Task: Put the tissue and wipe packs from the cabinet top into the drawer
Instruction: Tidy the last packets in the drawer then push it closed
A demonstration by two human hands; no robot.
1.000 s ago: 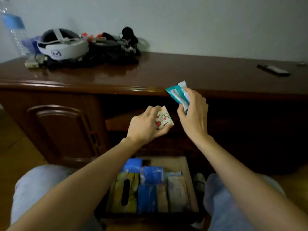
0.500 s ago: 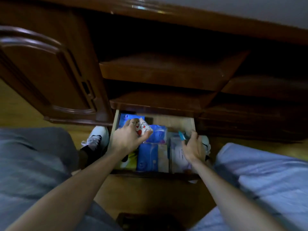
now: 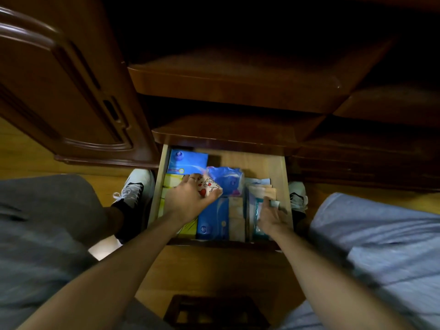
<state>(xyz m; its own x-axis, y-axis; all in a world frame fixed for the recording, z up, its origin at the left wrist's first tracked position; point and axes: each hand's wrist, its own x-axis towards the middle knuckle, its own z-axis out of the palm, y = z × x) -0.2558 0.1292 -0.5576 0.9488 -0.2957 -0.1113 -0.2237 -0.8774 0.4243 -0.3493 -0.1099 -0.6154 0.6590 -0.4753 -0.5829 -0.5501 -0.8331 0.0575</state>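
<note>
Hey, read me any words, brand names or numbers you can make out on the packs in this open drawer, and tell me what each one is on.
No text can be read.
Blue tissue box: a round logo and small print, too blurred.
Blue pack: a round logo, unreadable.
Small pack in the left hand: only a cartoon cat and red hearts, no words.
Teal pack by the right hand: print too blurred.

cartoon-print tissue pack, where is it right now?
Head view: the cartoon-print tissue pack is in the left hand, low over the open drawer, left of centre, beside the crinkled blue pack.
</note>
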